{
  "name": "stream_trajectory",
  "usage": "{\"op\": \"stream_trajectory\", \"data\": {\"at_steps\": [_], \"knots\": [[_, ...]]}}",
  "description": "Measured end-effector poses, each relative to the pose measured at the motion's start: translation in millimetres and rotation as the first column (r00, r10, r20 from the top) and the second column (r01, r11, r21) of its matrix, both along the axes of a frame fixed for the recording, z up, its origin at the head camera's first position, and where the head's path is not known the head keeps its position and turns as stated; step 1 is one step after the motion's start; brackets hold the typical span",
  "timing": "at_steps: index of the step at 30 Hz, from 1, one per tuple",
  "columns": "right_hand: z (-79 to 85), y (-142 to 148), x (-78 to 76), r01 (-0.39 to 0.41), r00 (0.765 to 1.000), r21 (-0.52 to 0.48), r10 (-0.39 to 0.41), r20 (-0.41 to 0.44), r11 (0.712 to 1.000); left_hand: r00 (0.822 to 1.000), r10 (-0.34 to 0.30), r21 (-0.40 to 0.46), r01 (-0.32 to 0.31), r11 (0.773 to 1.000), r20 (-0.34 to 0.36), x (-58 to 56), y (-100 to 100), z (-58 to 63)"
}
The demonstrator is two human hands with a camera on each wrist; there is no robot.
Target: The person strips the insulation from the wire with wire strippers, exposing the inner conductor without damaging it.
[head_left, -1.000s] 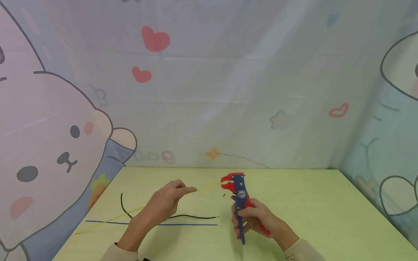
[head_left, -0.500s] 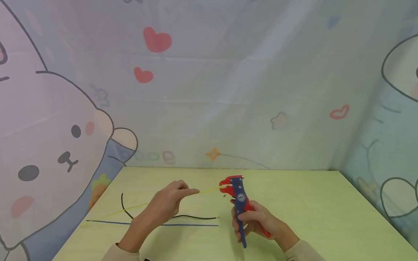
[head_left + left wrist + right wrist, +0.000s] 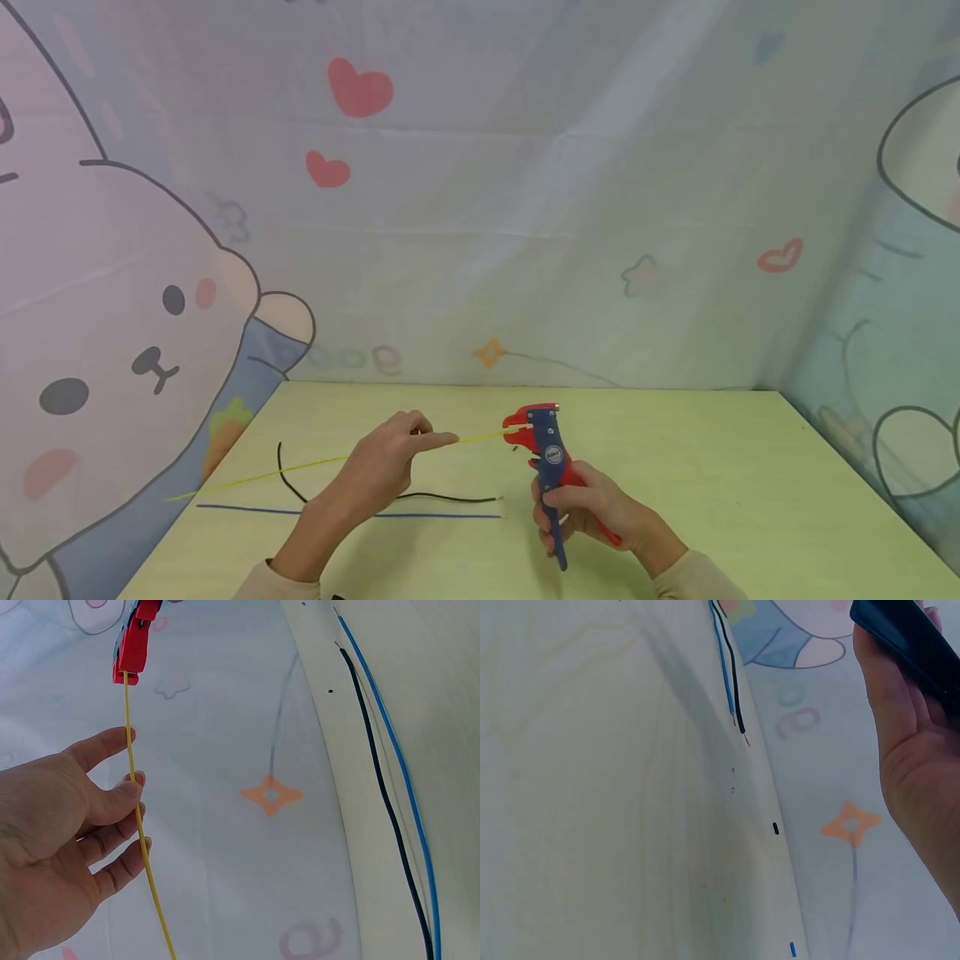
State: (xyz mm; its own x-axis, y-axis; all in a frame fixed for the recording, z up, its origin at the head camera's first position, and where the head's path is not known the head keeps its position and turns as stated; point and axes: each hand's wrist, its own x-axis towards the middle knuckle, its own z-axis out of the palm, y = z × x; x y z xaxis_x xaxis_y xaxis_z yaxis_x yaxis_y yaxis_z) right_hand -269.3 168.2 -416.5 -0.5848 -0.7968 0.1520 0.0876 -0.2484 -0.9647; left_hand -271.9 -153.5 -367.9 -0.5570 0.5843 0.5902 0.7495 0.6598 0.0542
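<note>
A thin yellow wire (image 3: 148, 862) is pinched between the thumb and fingers of my left hand (image 3: 378, 467). Its near end reaches into the red jaws of a wire stripper (image 3: 553, 450). In the left wrist view the wire enters the red head (image 3: 133, 652) of the tool, and its tip is hidden there. My right hand (image 3: 592, 504) grips the stripper's blue and red handles, holding it upright above the table. In the right wrist view only a dark handle (image 3: 907, 645) shows, with my right hand (image 3: 911, 735) around it.
On the table (image 3: 712, 467) lie a black wire (image 3: 450, 498) and a blue wire (image 3: 435, 516), both with bare copper ends. Small insulation scraps are scattered near the far edge, one black scrap (image 3: 775, 828) and one blue scrap (image 3: 793, 949). A printed cloth backdrop (image 3: 480, 208) hangs behind.
The stripper has moved slightly left and down, with the yellow wire's end staying at its jaws. The wire's free left end dipped, then rose above the blue wire.
</note>
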Motion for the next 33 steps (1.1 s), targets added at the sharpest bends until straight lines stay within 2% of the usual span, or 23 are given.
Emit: {"op": "stream_trajectory", "data": {"at_steps": [6,10,21,33], "knots": [[2.5,-1.7,0.0,0.047,0.999,0.06,-0.048,0.019,0.997,1.0,-0.006,-0.001,0.006,1.0,-0.012,0.9,1.3,1.9],[1.8,-1.8,-0.4,0.043,0.999,0.077,-0.045,0.03,0.996,1.0,0.003,-0.002,-0.003,1.0,-0.007,2.2,1.1,3.2],[-2.9,-1.2,2.2,-0.049,0.999,-0.055,0.05,0.019,0.997,1.0,-0.003,0.001,0.003,1.0,0.018,2.8,0.8,3.6],[-3.7,-4.7,4.8,0.03,0.999,-0.043,-0.032,-0.025,0.999,1.0,-0.007,0.012,0.007,1.0,0.011,3.6,1.1,3.8]]}}
